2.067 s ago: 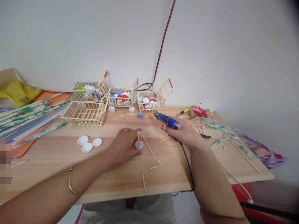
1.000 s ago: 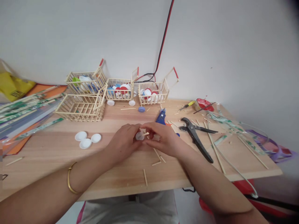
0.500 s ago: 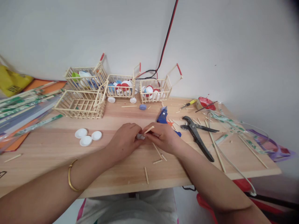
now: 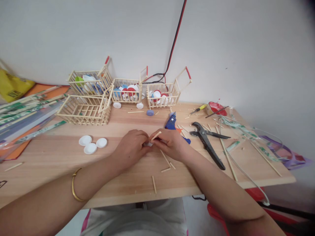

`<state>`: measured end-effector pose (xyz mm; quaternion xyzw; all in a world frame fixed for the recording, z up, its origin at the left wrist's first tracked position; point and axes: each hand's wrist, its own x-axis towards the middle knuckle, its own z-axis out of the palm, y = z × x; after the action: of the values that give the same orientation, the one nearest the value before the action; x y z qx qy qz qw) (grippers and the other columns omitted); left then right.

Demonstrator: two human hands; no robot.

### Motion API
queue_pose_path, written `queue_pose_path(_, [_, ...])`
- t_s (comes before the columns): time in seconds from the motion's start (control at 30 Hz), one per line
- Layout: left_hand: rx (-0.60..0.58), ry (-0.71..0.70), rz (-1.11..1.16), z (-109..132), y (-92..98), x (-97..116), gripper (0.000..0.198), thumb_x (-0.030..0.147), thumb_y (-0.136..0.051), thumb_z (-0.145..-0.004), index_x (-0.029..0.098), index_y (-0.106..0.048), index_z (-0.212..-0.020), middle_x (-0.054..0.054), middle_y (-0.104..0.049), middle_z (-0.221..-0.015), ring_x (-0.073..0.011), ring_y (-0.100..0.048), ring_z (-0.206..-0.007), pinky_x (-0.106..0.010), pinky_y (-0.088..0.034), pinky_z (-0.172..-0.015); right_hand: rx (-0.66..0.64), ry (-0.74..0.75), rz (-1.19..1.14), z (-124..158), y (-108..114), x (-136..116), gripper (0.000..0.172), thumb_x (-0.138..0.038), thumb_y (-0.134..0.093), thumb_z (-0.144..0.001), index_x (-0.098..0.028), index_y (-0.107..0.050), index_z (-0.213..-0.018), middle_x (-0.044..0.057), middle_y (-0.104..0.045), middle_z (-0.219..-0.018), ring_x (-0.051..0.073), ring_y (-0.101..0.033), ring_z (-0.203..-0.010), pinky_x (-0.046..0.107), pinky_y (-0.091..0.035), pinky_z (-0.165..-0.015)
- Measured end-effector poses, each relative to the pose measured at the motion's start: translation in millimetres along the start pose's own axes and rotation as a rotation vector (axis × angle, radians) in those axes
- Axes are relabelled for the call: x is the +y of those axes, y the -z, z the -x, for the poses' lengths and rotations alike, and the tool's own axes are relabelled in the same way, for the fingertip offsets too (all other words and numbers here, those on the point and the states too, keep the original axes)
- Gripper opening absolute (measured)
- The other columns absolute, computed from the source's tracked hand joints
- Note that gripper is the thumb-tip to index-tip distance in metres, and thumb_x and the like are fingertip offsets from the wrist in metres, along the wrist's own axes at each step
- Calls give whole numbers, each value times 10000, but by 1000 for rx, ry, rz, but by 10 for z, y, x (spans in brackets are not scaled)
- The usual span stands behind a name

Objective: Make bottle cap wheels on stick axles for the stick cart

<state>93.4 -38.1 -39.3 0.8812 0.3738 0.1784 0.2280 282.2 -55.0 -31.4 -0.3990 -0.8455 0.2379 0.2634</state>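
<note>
My left hand and my right hand meet over the middle of the wooden table. Together they pinch a small white bottle cap with a short wooden stick stuck to it; the stick slants up to the right. Most of the cap is hidden by my fingers. A blue glue gun lies on the table just behind my right hand. Three white caps lie left of my left hand.
Small stick-built carts filled with coloured caps stand at the back by the wall. Black pliers, a screwdriver, a red lid, loose sticks and wrapped stick packs lie around. A red-black cable runs up the wall.
My right hand put down the glue gun and joined my left hand on the cap and stick. The cap was lifted and the stick tilted from upright to slanting.
</note>
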Motion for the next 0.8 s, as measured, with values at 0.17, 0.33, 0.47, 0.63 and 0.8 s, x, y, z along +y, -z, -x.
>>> queue_pose_path(0.17, [2,-17,-2,2,-15,-21,97,226,-613,-818,183,-700,-820,-59,-699,-912,-207,-620,-918,-349,-458,-848,0,-12,-1,-1,-4,-3,133,-221,-505,-901,-195,-636,-897,53,-682,-884,154,-634,-811,265,-481,-740])
queue_pose_path(0.33, [4,-22,15,-2,-15,-31,91,220,-620,-813,182,-702,-809,-56,-703,-916,-206,-618,-913,-345,-454,-845,11,-15,-6,-14,-8,-24,125,-210,-516,-892,-195,-639,-879,48,-683,-874,149,-634,-803,263,-483,-735])
queue_pose_path(0.47, [3,-11,12,-8,-4,-21,83,219,-631,-807,178,-702,-795,-54,-705,-930,-206,-618,-909,-341,-449,-848,11,-30,-12,-20,-8,-27,121,-200,-517,-889,-193,-637,-882,45,-682,-875,148,-633,-801,261,-481,-733])
queue_pose_path(0.63, [-3,-3,1,-8,2,-5,90,222,-628,-811,174,-703,-795,-58,-705,-933,-207,-620,-916,-336,-452,-841,3,-41,-23,-18,-21,-13,118,-188,-518,-886,-189,-636,-887,42,-681,-876,146,-630,-795,262,-477,-736])
queue_pose_path(0.8, [-19,16,-20,-7,3,-2,85,214,-628,-805,167,-697,-790,-63,-703,-920,-218,-619,-921,-349,-450,-858,3,-50,-20,-26,-26,-18,112,-183,-521,-885,-189,-633,-874,38,-679,-872,143,-628,-797,255,-470,-737])
